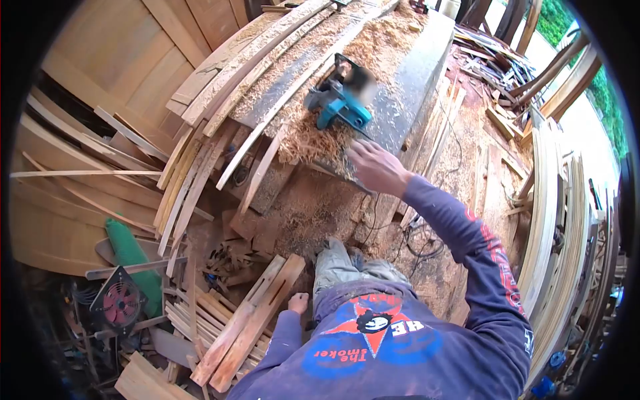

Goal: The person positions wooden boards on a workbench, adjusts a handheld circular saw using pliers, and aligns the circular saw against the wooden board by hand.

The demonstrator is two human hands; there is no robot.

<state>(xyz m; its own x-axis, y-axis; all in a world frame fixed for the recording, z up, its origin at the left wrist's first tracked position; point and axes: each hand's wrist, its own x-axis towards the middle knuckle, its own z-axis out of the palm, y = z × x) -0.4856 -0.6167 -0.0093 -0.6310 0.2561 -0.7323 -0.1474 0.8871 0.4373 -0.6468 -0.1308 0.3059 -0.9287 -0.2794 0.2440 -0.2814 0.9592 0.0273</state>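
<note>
A teal electric hand planer (343,110) lies on the sawdust-strewn workbench (423,57), with curled shavings heaped around it. Just below the planer, at the bench's near end, my right hand (377,167) reaches out with its fingers extended. It looks apart from the tool's body, and I see nothing held in it. Down at my left side, my left hand (299,303) is curled like a fist beside two thick wooden boards (250,323). No object shows in it, though its underside is hidden.
Long curved wood strips (267,63) lie along the bench's left side. A fan with pink blades (120,305) stands at lower left near a green sack (130,260). Stacked strips (543,207) line the right. A black cable (427,250) coils on the shavings-covered floor.
</note>
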